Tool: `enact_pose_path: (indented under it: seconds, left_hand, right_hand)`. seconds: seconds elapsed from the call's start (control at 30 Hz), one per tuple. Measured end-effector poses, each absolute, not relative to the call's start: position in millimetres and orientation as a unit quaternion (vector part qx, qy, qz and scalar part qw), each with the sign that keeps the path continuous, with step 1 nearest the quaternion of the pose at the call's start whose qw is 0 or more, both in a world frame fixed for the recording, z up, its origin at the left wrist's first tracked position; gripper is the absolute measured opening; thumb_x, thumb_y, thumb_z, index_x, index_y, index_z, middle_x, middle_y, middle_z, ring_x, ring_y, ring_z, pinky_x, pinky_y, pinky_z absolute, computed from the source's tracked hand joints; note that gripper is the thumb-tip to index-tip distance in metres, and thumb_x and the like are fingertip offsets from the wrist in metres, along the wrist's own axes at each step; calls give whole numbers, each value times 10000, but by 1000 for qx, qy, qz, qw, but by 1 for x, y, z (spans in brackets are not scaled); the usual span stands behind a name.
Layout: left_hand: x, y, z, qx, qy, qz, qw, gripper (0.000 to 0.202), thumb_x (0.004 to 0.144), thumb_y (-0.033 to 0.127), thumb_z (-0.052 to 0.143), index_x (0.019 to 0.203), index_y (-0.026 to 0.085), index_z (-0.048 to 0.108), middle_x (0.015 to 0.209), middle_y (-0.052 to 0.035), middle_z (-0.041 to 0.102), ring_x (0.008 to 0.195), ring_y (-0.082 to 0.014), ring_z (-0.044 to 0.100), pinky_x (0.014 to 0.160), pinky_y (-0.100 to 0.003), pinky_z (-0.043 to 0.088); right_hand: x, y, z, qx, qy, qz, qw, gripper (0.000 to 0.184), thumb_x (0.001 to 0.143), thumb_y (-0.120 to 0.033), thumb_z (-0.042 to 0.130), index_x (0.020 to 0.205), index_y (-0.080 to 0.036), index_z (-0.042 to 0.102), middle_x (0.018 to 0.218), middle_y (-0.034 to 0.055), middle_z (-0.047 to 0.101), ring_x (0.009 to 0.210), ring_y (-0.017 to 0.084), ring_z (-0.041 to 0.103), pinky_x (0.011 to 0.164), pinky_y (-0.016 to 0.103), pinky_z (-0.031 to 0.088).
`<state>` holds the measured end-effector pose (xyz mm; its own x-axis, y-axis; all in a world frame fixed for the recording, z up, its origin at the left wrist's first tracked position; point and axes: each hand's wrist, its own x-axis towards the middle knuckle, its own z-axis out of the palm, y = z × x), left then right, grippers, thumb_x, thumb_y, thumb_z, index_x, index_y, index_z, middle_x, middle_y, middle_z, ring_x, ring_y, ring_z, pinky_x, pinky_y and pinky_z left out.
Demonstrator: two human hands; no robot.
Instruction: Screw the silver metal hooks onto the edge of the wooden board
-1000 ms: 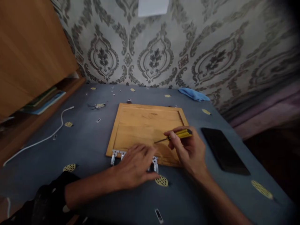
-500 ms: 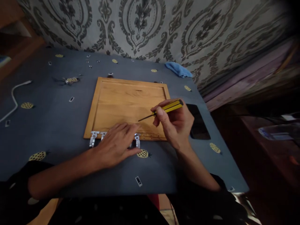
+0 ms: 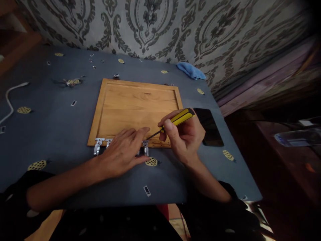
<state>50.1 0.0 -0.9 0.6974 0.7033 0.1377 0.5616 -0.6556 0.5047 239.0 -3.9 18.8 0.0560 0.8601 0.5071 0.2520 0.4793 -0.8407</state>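
Note:
A framed wooden board (image 3: 135, 107) lies flat, with several small silver metal brackets (image 3: 97, 146) along its near edge. My left hand (image 3: 122, 150) rests spread over that edge, fingers on the wood and thumb beside the rightmost bracket (image 3: 146, 149). It covers some of the brackets, and whether it presses on one is hidden. In my right hand (image 3: 184, 135) is a screwdriver (image 3: 182, 117) with a yellow and black handle. Its thin shaft slants down to the left, and the tip is at the top of the rightmost bracket.
A dark phone (image 3: 210, 129) lies right of the board, and a blue cloth (image 3: 191, 71) sits at the far edge. Several tiny metal bits (image 3: 94, 67) lie at the back. At the left are a white cable (image 3: 10, 100) and a small blurred metal object (image 3: 69, 82).
My right hand has lowered the screwdriver, bringing its tip from above the wood down to the rightmost bracket. My left index finger has shifted slightly; the whole view has moved a little.

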Motion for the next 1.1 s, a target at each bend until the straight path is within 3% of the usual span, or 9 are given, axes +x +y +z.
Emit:
enact_pose_path:
  seconds: [0.13, 0.43, 1.1]
  left_hand:
    - [51, 0, 0, 897, 352, 162, 214, 716, 846, 301, 769, 1395, 138, 338, 1147, -115, 671, 1074, -296, 648, 918, -444, 505]
    - [51, 0, 1, 894, 359, 156, 217, 669, 857, 307, 746, 1382, 164, 355, 1139, -111, 673, 1067, -297, 649, 904, -448, 510]
    - [50, 1, 0, 895, 354, 163, 217, 679, 841, 315, 769, 1367, 178, 362, 1165, -109, 673, 1096, -309, 647, 925, -461, 516]
  right_hand:
    - [239, -4, 16, -448, -646, 266, 558, 102, 946, -304, 619, 886, -228, 587, 815, -19, 590, 577, 76, 571, 487, 237, 485]
    - [239, -5, 16, -473, -644, 281, 531, 187, 934, -414, 616, 910, -236, 563, 814, -11, 577, 608, 97, 569, 499, 245, 504]
    - [240, -9, 16, -472, -675, 218, 523, 109, 931, -333, 617, 908, -241, 562, 788, -21, 569, 603, 98, 570, 512, 250, 512]
